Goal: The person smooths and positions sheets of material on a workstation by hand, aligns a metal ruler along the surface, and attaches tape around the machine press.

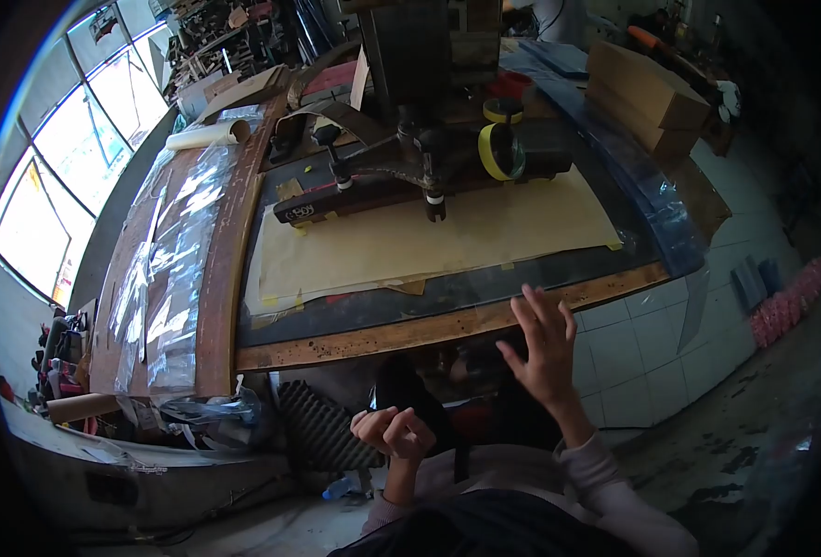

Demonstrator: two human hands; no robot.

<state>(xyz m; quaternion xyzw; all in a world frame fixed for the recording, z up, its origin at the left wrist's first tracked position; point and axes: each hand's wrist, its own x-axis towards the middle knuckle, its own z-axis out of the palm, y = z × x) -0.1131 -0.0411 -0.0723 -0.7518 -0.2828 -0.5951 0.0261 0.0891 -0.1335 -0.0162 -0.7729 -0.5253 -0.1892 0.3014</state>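
My left hand (394, 432) is held low in front of my body, its fingers curled in; whatever they might hold is hidden. My right hand (545, 348) is raised by the front edge of the worktable, fingers spread and nothing in them. Beyond it, a large yellowish sheet (382, 255) lies on the dark table top (308, 330), with bits of yellow tape at its edges. A black bar with a clamp-like metal frame (420, 162) rests across the back of the sheet. A roll of yellow tape (496, 153) stands on edge by the bar.
A wooden strip (457, 314) edges the table front. At left, clear plastic film (183, 278) and a paper roll (208, 136) lie on a brown board. Cardboard boxes (647, 97) stand at the back right, beside blue plastic sheeting (647, 190). A pink bundle (789, 302) sits far right.
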